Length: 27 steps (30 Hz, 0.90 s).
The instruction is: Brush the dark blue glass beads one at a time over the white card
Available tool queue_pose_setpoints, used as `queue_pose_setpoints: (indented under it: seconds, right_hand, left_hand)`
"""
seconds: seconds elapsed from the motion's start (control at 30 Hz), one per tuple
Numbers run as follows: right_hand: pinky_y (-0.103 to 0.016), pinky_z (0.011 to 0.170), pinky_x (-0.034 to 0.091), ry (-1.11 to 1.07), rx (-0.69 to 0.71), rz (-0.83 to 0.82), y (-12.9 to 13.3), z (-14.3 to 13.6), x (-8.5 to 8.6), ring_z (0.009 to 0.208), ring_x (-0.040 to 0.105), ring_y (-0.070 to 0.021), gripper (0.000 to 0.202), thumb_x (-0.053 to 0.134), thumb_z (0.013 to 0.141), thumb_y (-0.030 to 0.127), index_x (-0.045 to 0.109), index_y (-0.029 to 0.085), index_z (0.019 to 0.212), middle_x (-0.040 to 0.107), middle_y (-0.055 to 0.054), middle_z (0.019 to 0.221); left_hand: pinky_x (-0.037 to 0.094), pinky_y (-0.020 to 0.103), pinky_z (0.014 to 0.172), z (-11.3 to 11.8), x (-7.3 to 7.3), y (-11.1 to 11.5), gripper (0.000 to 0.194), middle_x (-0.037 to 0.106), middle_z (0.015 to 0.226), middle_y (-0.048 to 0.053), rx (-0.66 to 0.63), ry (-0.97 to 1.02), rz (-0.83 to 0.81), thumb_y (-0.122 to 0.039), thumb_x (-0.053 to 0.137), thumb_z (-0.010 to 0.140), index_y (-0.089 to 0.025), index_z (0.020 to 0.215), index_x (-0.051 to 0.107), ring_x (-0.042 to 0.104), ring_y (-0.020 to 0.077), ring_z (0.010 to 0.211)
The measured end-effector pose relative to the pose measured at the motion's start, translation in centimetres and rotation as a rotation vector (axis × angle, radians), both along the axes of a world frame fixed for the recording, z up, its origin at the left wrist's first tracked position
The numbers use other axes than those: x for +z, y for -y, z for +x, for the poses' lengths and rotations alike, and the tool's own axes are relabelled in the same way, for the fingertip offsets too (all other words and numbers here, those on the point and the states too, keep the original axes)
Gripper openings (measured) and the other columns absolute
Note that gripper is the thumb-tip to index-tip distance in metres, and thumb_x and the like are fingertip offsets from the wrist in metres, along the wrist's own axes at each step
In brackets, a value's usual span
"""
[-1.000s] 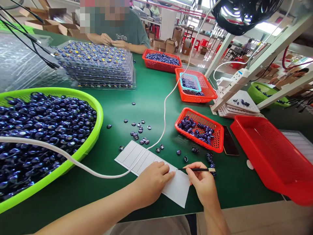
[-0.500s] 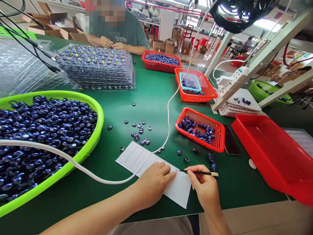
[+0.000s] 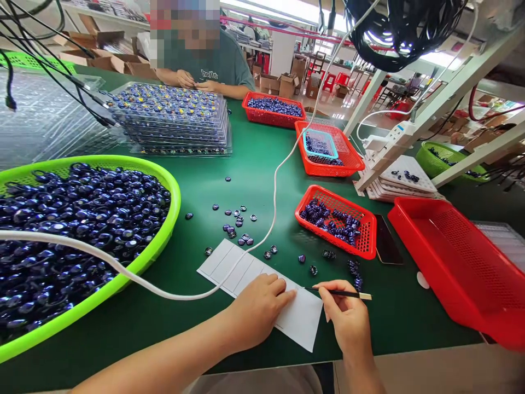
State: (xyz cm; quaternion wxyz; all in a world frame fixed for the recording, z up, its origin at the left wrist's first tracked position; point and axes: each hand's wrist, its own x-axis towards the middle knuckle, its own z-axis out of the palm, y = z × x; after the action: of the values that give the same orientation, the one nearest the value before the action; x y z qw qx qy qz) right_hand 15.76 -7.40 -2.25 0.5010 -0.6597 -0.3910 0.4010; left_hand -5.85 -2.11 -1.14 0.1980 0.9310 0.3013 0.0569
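A white paper strip with ruled lines (image 3: 303, 320) lies slanted on the green table near its front edge. My left hand (image 3: 260, 309) rests on the strip, its fingers bent and pressed together; whether anything is beneath them is hidden. My right hand (image 3: 346, 312) pinches a thin black pen-like tool with a pale end (image 3: 344, 293), whose tip is close to the paper, just right of my left fingertips. Small dark shiny pieces (image 3: 232, 232) are scattered beyond the paper. A curved row of dark pieces (image 3: 355, 274) lies beyond my right hand.
A green basket of dark pieces (image 3: 174, 219) fills the left. Red baskets (image 3: 373, 241) and a large red tray (image 3: 455, 279) stand right. A white cable (image 3: 275, 197) crosses the paper. Stacked clear trays (image 3: 176, 131) stand before a person (image 3: 235, 65). A phone (image 3: 388, 241) lies beside a basket.
The view has shifted slightly, so most things sit a little lower in it. My right hand with the black tool appears slightly farther right. My left hand stays on the paper.
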Motion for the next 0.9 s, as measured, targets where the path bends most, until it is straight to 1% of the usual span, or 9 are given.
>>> queue_pose_setpoints:
  seconds: [0.13,0.37,0.67,0.8,0.9]
  right_hand:
    - [-0.024,0.046,0.045,0.021,0.057,-0.002,-0.16,0.02,0.14,0.052,0.053,-0.0118,0.032,0.076,0.08,0.05,0.072,0.02,0.086,0.072,-0.005,0.078]
    - [-0.027,0.051,0.045,0.05,0.128,-0.024,-0.48,0.09,0.24,0.056,0.055,-0.0149,0.034,0.073,0.082,0.054,0.07,0.02,0.087,0.071,-0.006,0.078]
    - [-0.026,0.05,0.043,0.041,0.117,-0.038,-0.5,0.37,-0.51,0.056,0.053,-0.0137,0.034,0.074,0.082,0.053,0.069,0.02,0.087,0.074,-0.008,0.087]
    - [-0.025,0.05,0.041,0.093,0.136,-0.037,-0.37,0.3,-0.58,0.056,0.052,-0.0135,0.033,0.071,0.084,0.052,0.07,0.019,0.088,0.073,-0.007,0.084]
    - [-0.025,0.051,0.042,0.137,0.107,-0.005,-0.32,0.17,-0.31,0.06,0.055,-0.0147,0.032,0.071,0.085,0.051,0.071,0.019,0.088,0.073,-0.007,0.083]
  left_hand:
    - [0.047,0.039,0.072,-0.01,-0.16,0.03,0.038,0.064,0.1,0.011,0.012,0.014,0.01,-0.01,0.044,0.093,-0.018,0.128,0.059,0.054,0.0247,0.086]
    - [0.046,0.04,0.073,0.08,-0.15,0.07,0.036,0.064,0.099,0.011,0.011,0.003,0.022,-0.011,0.044,0.094,-0.018,0.125,0.061,0.055,0.025,0.086]
    - [0.045,0.038,0.073,0.07,-0.07,-0.02,0.036,0.064,0.1,0.012,0.006,0.013,0.02,-0.014,0.047,0.095,-0.018,0.128,0.059,0.055,0.0246,0.086]
    - [0.046,0.038,0.073,0.04,0.0,-0.01,0.038,0.064,0.099,0.011,0.004,0.013,0.02,-0.012,0.047,0.093,-0.017,0.128,0.06,0.055,0.0251,0.087]
    - [0.047,0.039,0.074,0.05,0.07,0.02,0.039,0.064,0.099,0.012,0.007,0.014,0.023,-0.012,0.047,0.092,-0.017,0.129,0.06,0.055,0.0258,0.088]
